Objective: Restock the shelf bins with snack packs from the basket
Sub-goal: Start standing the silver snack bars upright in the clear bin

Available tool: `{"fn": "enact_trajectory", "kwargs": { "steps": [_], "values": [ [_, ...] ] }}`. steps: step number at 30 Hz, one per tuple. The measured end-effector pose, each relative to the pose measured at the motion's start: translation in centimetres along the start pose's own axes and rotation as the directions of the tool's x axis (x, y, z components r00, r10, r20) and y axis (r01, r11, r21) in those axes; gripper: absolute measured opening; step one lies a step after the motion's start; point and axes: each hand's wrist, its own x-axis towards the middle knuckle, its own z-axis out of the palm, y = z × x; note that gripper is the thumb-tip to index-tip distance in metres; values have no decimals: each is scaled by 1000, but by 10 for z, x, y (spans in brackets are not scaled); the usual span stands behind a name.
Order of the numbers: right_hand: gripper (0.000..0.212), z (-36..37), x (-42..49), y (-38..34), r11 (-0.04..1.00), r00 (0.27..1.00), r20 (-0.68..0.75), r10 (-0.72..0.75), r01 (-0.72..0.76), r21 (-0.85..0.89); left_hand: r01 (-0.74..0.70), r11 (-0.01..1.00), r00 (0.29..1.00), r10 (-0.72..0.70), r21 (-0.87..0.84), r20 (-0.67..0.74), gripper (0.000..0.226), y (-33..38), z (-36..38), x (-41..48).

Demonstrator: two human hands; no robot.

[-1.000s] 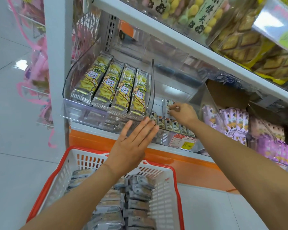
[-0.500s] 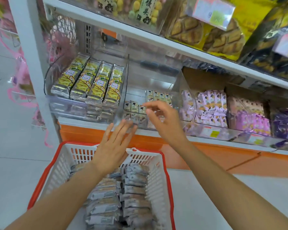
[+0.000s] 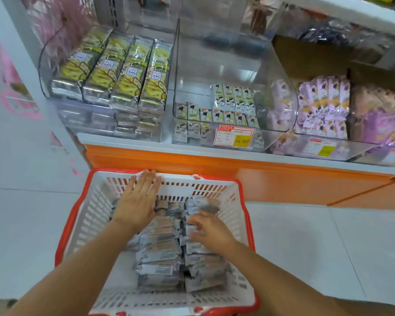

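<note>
Left hand point(image 3: 136, 204) spread flat, right hand point(image 3: 211, 232) blurry on the snack packs point(image 3: 160, 249), grip unclear. Sloppy grab might drop one.

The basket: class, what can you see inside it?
Grey snack packs lie in rows in the basket. The left hand is flat over them; the right hand, blurred, reaches onto them. Lower layers are covered.
</note>
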Motion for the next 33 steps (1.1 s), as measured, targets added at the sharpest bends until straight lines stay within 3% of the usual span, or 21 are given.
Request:
{"fn": "enact_trajectory", "kwargs": {
  "steps": [5,8,17,23,27,30,33],
  "values": [
    [41,32,4,18,982,984,160,84,-54,-181,-24,999,1000,23,-27,-4,98,-4,19,7],
    [46,44,7,27,965,972,203,121,-67,-255,-26,1000,997,25,-3,-70,97,-4,29,10],
    [51,44,17,35,927,961,265,85,21,-374,31,998,998,-28,48,-62,96,1,34,12],
    [59,-3,12,17,968,995,94,24,0,-252,3,1000,998,-2,23,-57,95,0,21,9],
    [49,-60,-4,-18,998,989,-138,-60,58,-12,-57,998,957,47,-27,-286,89,3,-4,3],
    [27,-107,-26,-49,971,911,-385,-150,210,119,-107,992,881,65,-64,-468,81,6,-35,-2],
    [19,-156,-48,-79,933,789,-602,-123,299,201,-124,988,802,46,-90,-596,70,6,-66,-4]
  ]
}}
